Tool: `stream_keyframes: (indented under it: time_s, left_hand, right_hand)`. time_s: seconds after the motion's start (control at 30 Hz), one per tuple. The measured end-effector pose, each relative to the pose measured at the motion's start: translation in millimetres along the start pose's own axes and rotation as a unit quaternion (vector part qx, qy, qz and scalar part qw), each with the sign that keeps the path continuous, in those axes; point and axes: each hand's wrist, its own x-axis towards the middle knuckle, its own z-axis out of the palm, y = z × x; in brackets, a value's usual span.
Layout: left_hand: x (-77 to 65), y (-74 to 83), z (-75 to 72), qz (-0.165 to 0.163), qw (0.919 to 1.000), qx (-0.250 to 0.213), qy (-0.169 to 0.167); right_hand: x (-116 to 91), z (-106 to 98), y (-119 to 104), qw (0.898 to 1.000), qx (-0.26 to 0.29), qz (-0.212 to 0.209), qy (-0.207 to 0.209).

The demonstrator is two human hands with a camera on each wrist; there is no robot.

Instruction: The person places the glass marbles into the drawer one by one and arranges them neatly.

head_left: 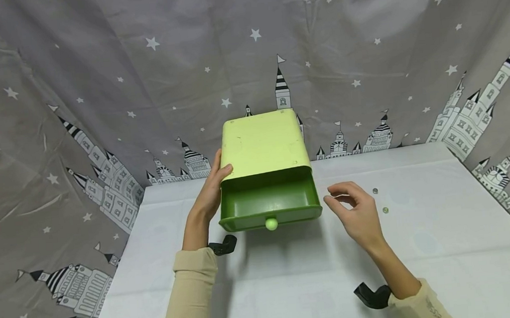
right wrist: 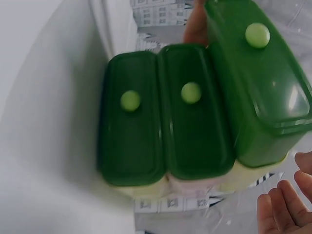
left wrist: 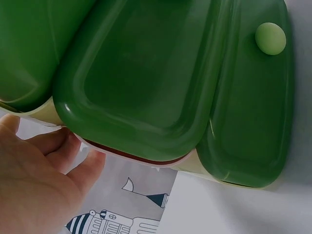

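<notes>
A small tabletop drawer unit has a pale yellow-green top and green drawers with round light green knobs. Its top drawer is pulled out, and its visible floor is bare. Below it, the middle drawer and bottom drawer are closed. My left hand rests on the unit's left side, thumb at the top front edge and fingers along the side wall. To the right of the pulled-out drawer, my right hand hovers with loosely bent fingers, a gap between thumb and forefinger.
Two small round pieces, one greyish and one greenish, lie on the white tabletop right of my right hand. A grey curtain with stars and castles hangs close behind the unit.
</notes>
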Motion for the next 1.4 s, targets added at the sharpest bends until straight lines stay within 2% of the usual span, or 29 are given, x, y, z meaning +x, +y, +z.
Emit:
stream_keyframes:
  time_s: [0.37,0.63,0.9,1.13,1.4]
  left_hand:
    - [0.6,1.8,-0.8,0.000,1.0000,0.001,0.001]
    - [0.0,0.8,-2.2,-0.001,1.0000,0.003,-0.001]
    - [-2.3,0.7,-2.4,-0.003,1.0000,0.001,0.003]
    - [-0.7,0.4,-1.9,0.002,1.0000,0.006,0.002]
    - [1.5,0.4,-1.1,0.014,0.9998,0.013,-0.009]
  right_hand:
    - [-8,-26,25,0.997,-0.070,0.014,0.028]
    - [-16,-41,37,0.994,-0.095,0.015,0.053]
    - [-24,-57,84,0.990,-0.115,0.046,0.064]
    - [-30,-72,97,0.985,-0.138,0.079,0.069]
    - [-34,-83,113,0.978,-0.170,0.097,0.075]
